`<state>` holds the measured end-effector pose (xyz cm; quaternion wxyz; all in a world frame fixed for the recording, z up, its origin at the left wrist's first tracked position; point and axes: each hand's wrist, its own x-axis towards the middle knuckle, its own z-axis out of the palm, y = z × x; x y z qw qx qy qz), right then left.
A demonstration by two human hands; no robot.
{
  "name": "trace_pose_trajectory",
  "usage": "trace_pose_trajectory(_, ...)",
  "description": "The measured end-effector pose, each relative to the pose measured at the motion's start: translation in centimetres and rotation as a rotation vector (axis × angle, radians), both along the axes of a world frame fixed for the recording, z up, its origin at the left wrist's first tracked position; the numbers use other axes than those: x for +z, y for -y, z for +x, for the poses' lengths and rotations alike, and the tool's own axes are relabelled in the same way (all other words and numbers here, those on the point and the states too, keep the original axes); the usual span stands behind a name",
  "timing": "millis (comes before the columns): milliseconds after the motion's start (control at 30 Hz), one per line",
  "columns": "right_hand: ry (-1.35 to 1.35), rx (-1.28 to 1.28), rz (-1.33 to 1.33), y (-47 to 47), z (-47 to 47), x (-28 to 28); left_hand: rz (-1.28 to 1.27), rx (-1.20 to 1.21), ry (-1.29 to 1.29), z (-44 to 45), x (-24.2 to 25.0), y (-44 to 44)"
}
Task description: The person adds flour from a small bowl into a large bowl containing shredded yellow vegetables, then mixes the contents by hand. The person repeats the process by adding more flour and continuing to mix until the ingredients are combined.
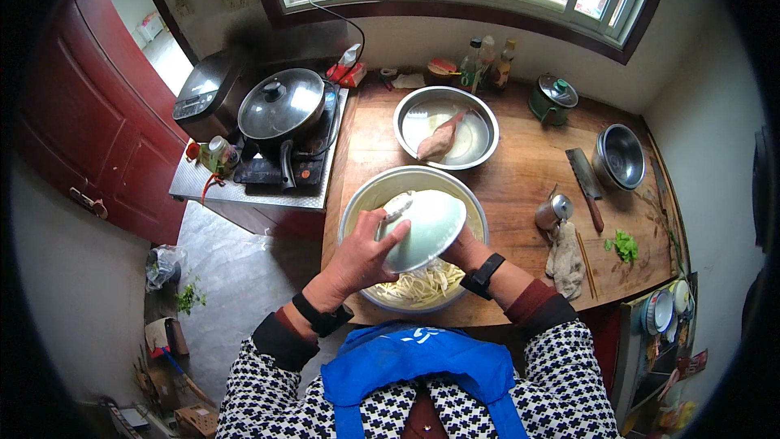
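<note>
A pale green bowl [429, 235] is tipped over a large metal basin [347, 213], its outer side facing me. My left hand [365, 250] grips the bowl near its base, thumb across the outside. Behind the bowl's right rim, my right hand [466, 250] is mostly hidden; I cannot see its fingers or whether it holds anything. Pale, noodle-like shreds [420, 286] lie in the basin below the bowl. Just beyond stands a steel basin [402, 125] of water with a reddish-skinned tuber [442, 140] in it.
To the right on the wooden table [518, 177] are a cleaver [584, 180], stacked steel bowls [620, 157], a small metal pot [553, 210], a cloth [567, 259], chopsticks [586, 261] and green leaves [626, 246]. A lidded pan [280, 107] sits on an induction cooker [311, 171] at left.
</note>
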<state>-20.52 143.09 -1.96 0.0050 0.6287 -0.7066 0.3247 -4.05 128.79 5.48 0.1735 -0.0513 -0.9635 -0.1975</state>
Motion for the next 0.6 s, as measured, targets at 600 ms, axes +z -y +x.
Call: trace_pose_trajectory(600,-0.109,0.009,-0.057,-0.8,1.3,1.1,-0.203,-0.113,0.105,0.9,-0.3,-0.4)
